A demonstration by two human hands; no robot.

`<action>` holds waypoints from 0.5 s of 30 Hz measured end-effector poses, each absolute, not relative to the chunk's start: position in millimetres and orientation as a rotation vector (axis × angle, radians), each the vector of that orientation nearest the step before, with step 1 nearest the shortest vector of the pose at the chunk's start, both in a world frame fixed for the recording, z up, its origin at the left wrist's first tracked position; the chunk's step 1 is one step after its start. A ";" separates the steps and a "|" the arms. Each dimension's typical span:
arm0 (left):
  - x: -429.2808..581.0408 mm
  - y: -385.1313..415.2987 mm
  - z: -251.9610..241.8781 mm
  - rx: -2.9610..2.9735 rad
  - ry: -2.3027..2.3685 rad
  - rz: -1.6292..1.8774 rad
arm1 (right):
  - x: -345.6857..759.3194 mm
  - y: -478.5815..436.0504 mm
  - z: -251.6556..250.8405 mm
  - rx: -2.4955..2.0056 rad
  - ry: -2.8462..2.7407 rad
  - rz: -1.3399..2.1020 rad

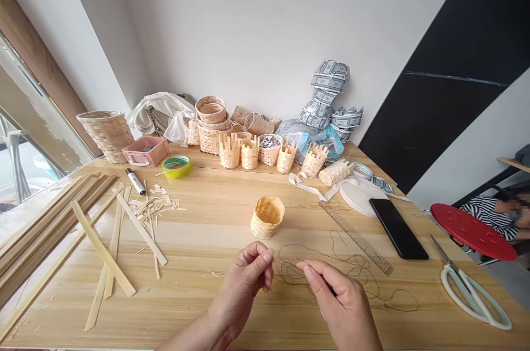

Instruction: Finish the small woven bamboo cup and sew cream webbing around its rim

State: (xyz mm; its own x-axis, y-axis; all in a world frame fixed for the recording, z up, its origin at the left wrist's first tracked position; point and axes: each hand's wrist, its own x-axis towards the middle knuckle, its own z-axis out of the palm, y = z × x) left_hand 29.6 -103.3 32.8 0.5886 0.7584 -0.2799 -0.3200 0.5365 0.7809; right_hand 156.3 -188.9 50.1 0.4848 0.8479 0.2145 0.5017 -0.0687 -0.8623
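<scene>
My left hand (248,279) is closed in a pinch, thumb against bent forefinger; whatever may be between them is too fine to make out. Facing it across a small gap, my right hand (337,296) pinches what looks like the brown thread (350,272), whose loose loops lie on the table around and behind it. Just beyond my left hand stands a small woven bamboo basket (267,224), upright with its mouth tilted toward me. A clear ruler (356,238) lies beyond the thread on the right.
Long bamboo strips (53,218) and cut scraps lie left, near a marker (136,181), yellow tape (176,168) and pink box (146,151). Several baskets (229,151) line the back. Scissors (472,290), a phone (398,228) and white ribbon roll (362,195) lie right. Someone sits beyond a red stool (472,230).
</scene>
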 end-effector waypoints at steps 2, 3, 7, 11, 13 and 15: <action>27.9 -108.5 30.5 0.838 0.651 0.593 | 157.8 -188.1 49.9 -1.719 -1.167 0.412; 27.7 -111.1 30.3 0.875 0.631 0.533 | 158.2 -187.8 49.1 -1.710 -1.183 0.402; 32.2 -116.8 34.6 0.809 0.521 0.488 | 158.3 -187.9 43.0 -1.622 -1.348 0.345; 41.7 -116.1 36.5 0.614 0.531 0.542 | 156.9 -190.4 35.6 -1.619 -1.471 0.121; 46.3 -115.4 34.4 0.570 0.549 0.568 | 155.9 -191.4 32.3 -1.650 -1.492 -0.007; 49.9 -115.0 32.0 0.562 0.552 0.595 | 155.6 -191.6 29.6 -1.665 -1.542 -0.089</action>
